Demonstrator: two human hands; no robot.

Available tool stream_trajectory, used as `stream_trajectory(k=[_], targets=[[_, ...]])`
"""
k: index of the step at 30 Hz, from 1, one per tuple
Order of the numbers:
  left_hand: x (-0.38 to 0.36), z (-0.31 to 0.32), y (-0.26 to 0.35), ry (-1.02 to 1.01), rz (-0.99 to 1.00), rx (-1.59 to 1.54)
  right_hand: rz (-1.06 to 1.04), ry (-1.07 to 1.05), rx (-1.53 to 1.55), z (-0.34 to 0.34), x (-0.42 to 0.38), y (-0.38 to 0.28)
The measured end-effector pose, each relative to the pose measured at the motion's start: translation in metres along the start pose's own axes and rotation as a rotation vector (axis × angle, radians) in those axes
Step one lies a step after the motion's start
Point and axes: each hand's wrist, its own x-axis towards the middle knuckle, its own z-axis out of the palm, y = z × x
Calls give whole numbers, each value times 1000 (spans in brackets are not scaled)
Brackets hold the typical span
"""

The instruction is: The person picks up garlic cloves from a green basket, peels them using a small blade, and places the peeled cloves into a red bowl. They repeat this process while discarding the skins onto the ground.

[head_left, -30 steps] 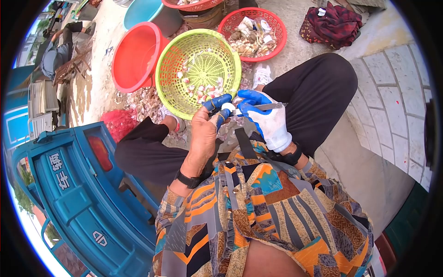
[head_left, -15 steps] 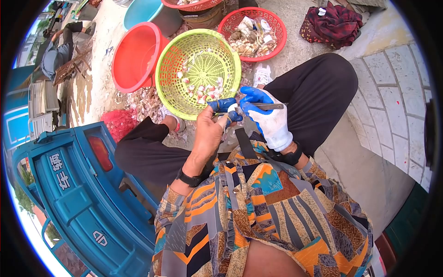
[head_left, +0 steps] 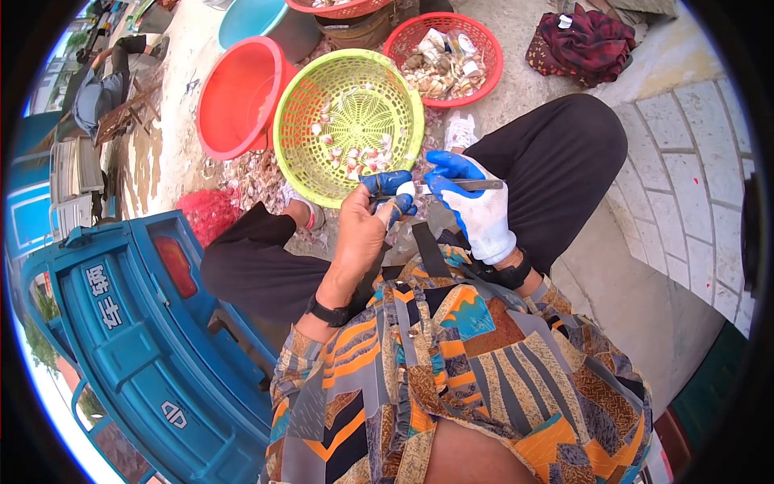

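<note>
My left hand, with blue coverings on thumb and finger, pinches a white garlic clove. In a white and blue glove, my right hand grips a small knife, its blade pointing left against or very close to the clove. Just beyond both hands sits a yellow-green plastic basket. Several white and pinkish garlic cloves lie scattered on its bottom.
A red basket holds garlic bulbs and skins; a red basin stands left. Dark red cloth lies at upper right. A blue three-wheeled truck is close on my left, a brick wall right. A person sits far left.
Both hands stay nearly in place. The knife and my right hand have shifted very slightly to the right, and the whole view has moved a little.
</note>
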Motion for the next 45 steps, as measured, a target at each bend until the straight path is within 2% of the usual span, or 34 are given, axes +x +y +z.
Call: stream_trajectory(k=[4,8,17,20,23,26,28,31,34,35,38,40,41,42,45], targets=[[0,5,-2,6,57,74,38,-4,-30,2,-1,-2],[0,1,-3,-23,42,91,54,-16,125,-1,3,-1],[-5,-1,4,-76,-76,-94,114,-47,39,-5,5,6],[-6,-6,6,-60,-173,-285,79,-52,-67,-5,2,5],[-5,-2,8,-9,-156,-151,41,-57,-80,2,-1,0],[1,-9,-9,-48,-74,-49,28,-71,-74,2,-2,0],[1,-8,-4,-47,-89,-53,-11,-44,-103,1,-2,2],[0,-9,0,-40,-84,-132,-96,41,-450,-5,-1,1],[0,-13,3,-64,-47,-195,-223,39,-743,-12,5,8],[0,-14,4,-77,-31,-207,-188,41,-675,-13,5,8],[-1,-16,6,-78,-76,-203,-63,38,-490,-3,0,-3],[-3,-22,5,-81,-171,-336,17,18,-384,0,1,-5],[-4,-26,2,-107,-195,-391,24,9,-384,1,1,-5],[-4,-29,0,-41,-284,-389,-28,6,-446,-1,1,-2],[3,-53,-7,-32,-448,-526,45,7,-455,4,0,-10]])
